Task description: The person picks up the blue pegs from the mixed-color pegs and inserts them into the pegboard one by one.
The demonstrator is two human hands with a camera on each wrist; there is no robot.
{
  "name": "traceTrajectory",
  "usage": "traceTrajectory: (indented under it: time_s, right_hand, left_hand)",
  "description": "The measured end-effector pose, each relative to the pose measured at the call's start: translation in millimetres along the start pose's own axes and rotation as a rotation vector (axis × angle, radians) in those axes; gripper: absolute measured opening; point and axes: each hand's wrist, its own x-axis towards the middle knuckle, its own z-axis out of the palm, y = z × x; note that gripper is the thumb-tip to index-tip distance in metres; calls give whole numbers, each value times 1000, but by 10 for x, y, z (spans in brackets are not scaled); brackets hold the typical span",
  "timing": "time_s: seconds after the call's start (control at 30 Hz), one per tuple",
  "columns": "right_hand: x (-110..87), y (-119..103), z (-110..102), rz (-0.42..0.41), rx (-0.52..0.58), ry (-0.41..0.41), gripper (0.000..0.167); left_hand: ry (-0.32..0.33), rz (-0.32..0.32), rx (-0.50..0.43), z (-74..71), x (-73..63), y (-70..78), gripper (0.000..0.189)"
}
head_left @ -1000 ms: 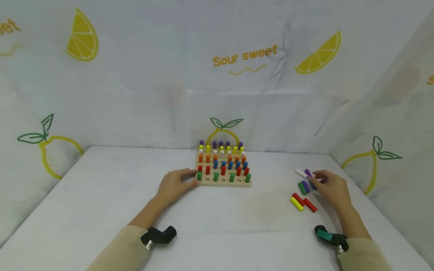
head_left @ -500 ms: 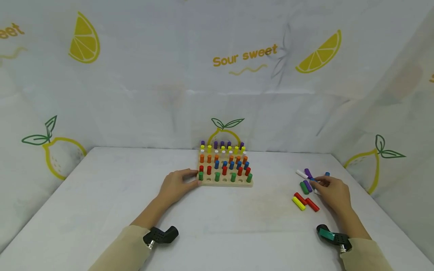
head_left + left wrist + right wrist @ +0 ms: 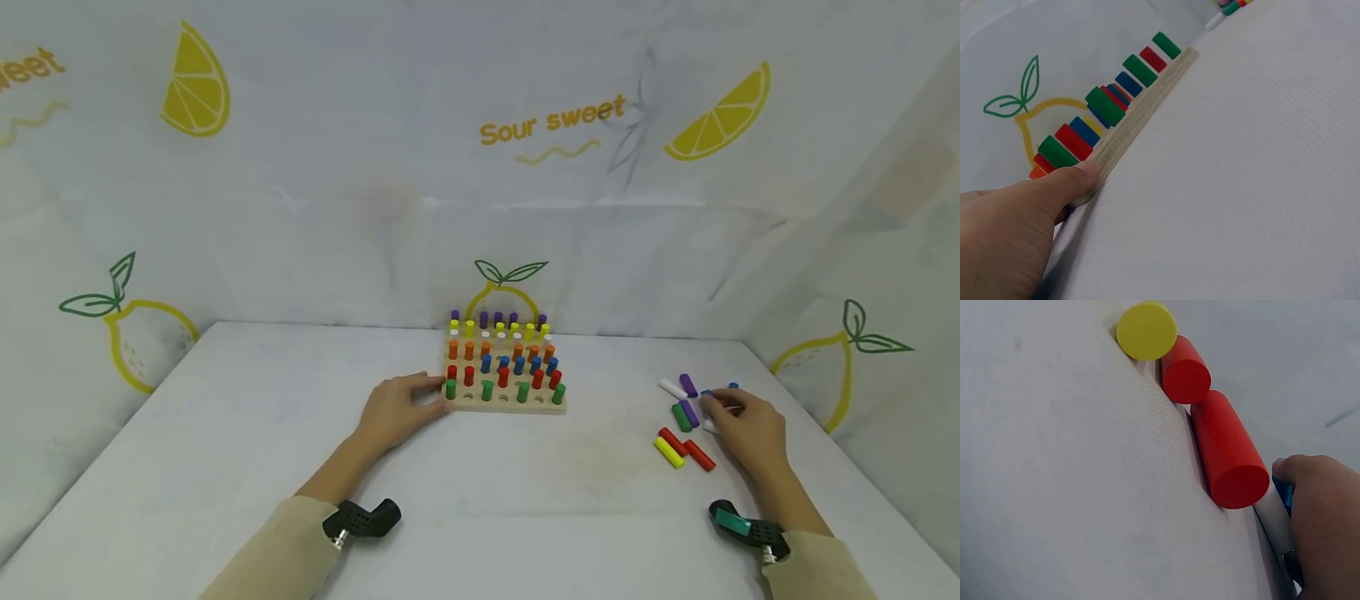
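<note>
A wooden pegboard (image 3: 510,407) with rows of coloured pegs stands at the middle back of the table. My left hand (image 3: 397,410) grips its near left corner, thumb on the front edge and fingers along the side. In the left wrist view, the thumb (image 3: 1072,181) lies against the end of the board beside a green peg (image 3: 1057,152). Off to the right, my right hand (image 3: 752,429) pinches a blue peg (image 3: 707,393) between thumb and fingers among the loose pegs. Most of that peg is hidden by the hand; a bit of blue shows in the right wrist view.
Loose pegs lie around the right hand: white (image 3: 671,387), purple (image 3: 687,384), green (image 3: 681,417), yellow (image 3: 669,452) and red (image 3: 701,455). Another blue peg (image 3: 733,385) shows just beyond the hand. A lemon-print sheet (image 3: 337,208) hangs behind the white table (image 3: 525,517).
My right hand has drawn back a little from the purple peg, with the blue peg at its fingertips. A second blue peg has come into sight behind it. The left hand stays on the pegboard.
</note>
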Motion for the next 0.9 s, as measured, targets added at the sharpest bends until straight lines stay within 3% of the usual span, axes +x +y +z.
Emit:
traceTrajectory:
  time_s: [0.23, 0.5, 0.9]
  right_hand:
    - [-29, -24, 6, -8, 33, 105, 41]
    - [-13, -307, -97, 107, 148, 184, 39]
    - [-58, -1393, -312, -308, 193, 53, 30]
  left_hand:
    - [-22, 20, 9, -16, 10, -17, 49]
    - [-24, 26, 14, -65, 11, -42, 50]
    - [-19, 36, 3, -50, 25, -41, 49]
